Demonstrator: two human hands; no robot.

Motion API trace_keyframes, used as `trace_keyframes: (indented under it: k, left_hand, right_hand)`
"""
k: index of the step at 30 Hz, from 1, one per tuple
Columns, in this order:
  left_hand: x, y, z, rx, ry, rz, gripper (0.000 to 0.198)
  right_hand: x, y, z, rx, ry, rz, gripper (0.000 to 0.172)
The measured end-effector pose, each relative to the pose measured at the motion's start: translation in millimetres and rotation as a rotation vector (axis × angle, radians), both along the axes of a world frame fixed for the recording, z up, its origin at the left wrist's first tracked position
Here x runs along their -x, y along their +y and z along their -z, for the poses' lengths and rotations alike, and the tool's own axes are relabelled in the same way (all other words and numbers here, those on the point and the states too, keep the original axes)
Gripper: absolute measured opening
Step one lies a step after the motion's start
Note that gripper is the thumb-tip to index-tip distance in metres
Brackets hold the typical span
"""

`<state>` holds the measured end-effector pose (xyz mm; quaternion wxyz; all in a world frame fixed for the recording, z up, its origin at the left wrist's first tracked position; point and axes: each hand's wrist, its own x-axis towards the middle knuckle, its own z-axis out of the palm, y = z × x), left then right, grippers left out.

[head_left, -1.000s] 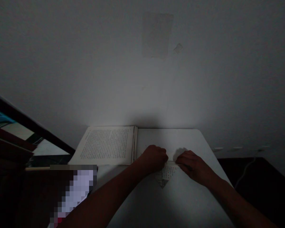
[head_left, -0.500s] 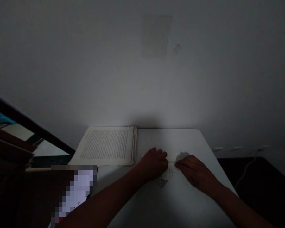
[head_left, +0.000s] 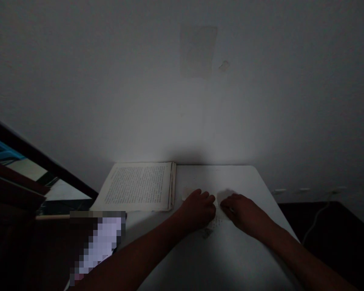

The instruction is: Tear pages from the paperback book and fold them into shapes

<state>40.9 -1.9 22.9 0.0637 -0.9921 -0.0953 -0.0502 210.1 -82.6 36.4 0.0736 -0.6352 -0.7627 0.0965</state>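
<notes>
A small folded piece of printed paper (head_left: 217, 223) lies on the white table, mostly covered by my hands. My left hand (head_left: 199, 209) rests over its left part, fingers curled down and pressed onto it. At the paper's right edge is my right hand (head_left: 242, 211), its thumb and fingers pinched together against the sheet. The fingertips of both hands are close, with a narrow gap between them. Dim light hides the exact folds.
A stack of printed pages (head_left: 136, 186) lies at the table's back left. The white table (head_left: 236, 176) stands against a grey wall (head_left: 133, 97). A pale cable (head_left: 314, 220) hangs at right. A blurred-out bright patch (head_left: 101, 238) is at lower left.
My right hand has shifted slightly up and to the left along the paper's edge, its fingers more curled. My left hand stays nearly in place on the paper.
</notes>
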Motion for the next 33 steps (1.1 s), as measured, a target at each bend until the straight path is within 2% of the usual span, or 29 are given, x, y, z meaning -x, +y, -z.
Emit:
trace_keyframes:
  k: [7,21,33]
  left_hand:
    - [1,1,1.7,-0.001,-0.026,0.013,0.010]
    - [8,-2,1.9,-0.054,-0.035,0.030,0.010]
    - [22,4,2.0,-0.068,-0.042,0.056,0.013]
  right_hand:
    - [6,19,9.9,0.035,-0.006,0.085,0.020]
    - [10,6,11.7,0.002,0.074,0.194,0.018]
    - [11,6,10.0,0.011,0.110,0.186,0.018]
